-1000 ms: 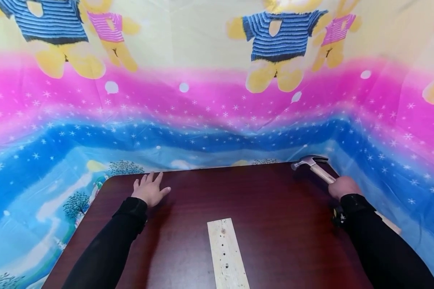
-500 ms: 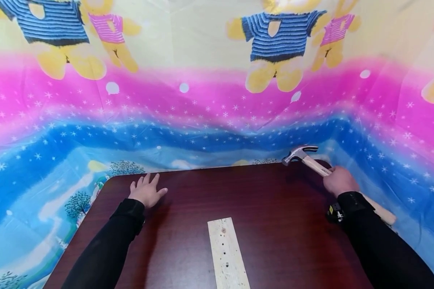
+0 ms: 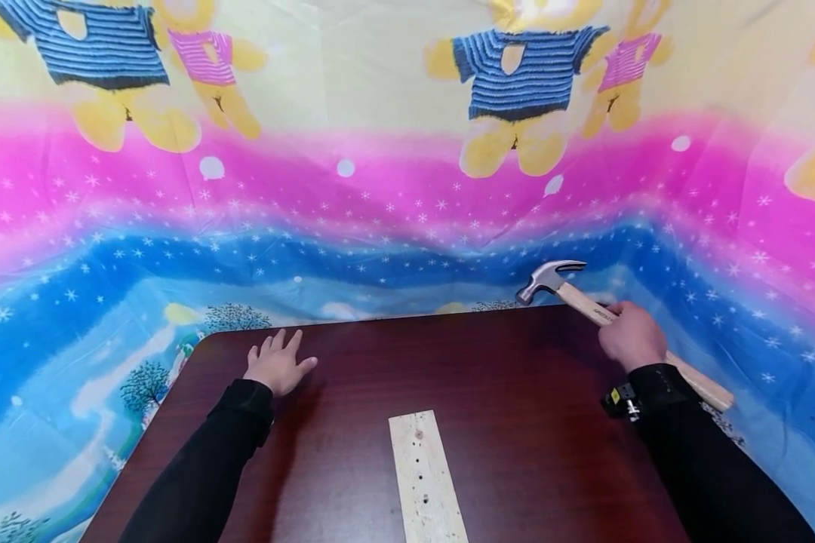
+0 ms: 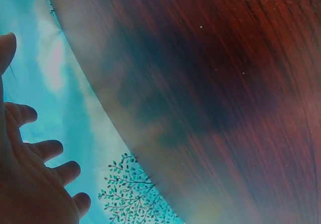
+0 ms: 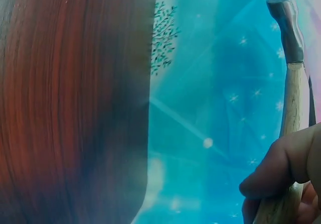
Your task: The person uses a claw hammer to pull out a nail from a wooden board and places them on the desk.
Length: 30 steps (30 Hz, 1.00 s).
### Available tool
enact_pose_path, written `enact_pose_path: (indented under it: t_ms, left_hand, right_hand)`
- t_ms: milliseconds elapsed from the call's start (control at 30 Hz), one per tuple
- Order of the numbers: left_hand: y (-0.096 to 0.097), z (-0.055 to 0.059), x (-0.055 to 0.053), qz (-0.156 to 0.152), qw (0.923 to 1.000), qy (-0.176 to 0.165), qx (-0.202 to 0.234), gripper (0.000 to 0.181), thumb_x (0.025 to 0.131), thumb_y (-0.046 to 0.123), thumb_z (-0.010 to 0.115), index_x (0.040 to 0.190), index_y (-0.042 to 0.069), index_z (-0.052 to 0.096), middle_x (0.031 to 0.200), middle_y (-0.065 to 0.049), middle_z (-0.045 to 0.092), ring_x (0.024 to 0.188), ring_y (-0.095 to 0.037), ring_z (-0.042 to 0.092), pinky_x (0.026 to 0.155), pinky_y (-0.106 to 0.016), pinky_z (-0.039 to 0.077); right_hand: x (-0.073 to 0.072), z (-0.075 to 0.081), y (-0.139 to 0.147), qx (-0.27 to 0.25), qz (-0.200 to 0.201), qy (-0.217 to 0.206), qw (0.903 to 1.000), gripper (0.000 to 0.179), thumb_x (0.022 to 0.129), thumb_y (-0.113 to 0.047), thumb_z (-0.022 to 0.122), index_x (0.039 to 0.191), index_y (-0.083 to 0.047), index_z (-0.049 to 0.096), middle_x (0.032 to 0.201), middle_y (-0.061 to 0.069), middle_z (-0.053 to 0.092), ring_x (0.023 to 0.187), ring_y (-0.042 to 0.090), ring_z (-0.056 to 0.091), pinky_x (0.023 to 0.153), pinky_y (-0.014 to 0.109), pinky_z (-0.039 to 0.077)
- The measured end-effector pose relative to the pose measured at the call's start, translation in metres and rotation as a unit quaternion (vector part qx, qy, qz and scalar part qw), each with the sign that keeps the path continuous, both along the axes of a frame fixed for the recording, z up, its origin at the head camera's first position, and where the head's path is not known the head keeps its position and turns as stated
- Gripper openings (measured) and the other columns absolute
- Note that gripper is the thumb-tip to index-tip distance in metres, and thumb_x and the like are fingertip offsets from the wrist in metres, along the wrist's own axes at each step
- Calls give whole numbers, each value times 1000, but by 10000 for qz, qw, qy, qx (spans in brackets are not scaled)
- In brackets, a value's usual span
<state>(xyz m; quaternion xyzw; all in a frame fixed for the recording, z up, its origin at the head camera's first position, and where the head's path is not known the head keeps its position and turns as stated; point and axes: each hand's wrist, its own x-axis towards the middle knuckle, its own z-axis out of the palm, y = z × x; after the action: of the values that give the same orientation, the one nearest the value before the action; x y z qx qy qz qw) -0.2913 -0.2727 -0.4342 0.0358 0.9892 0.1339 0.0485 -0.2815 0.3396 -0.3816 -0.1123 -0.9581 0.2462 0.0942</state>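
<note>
My right hand [image 3: 633,337] grips a claw hammer [image 3: 582,303] by its pale wooden handle, at the right rear corner of the table. The metal head points left and stands above the tabletop; the handle's butt sticks out behind the wrist. In the right wrist view, thumb and fingers wrap round the handle [image 5: 295,101]. My left hand [image 3: 276,367] hovers over the far left of the table with its fingers spread, holding nothing; in the left wrist view the fingers [image 4: 50,148] also look straight and apart. A pale wooden board [image 3: 426,467] with several dark holes lies at the front middle, touched by neither hand.
The dark red-brown table [image 3: 353,369] has rounded rear corners. A printed cloth [image 3: 353,211] with bears and snowflakes hangs close behind its far edge and along both sides.
The right hand has lifted the hammer and brought it a little to the left, so its head now stands above the table's far edge. The left hand has hardly moved, and the board lies still.
</note>
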Motion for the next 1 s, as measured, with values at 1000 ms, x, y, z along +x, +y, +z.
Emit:
enact_pose_path:
  t_ms: [1000]
  left_hand:
    - [66,38,20,-985,9792,186,1765,78,117,47,43,176,7,10,182,-28,12,169,-51,14,132,-78,10]
  right_hand:
    - [27,27,-68,247,526,1206,9910,55,83,-2,55,137,1,65,127,33,71,119,55,63,102,70,37]
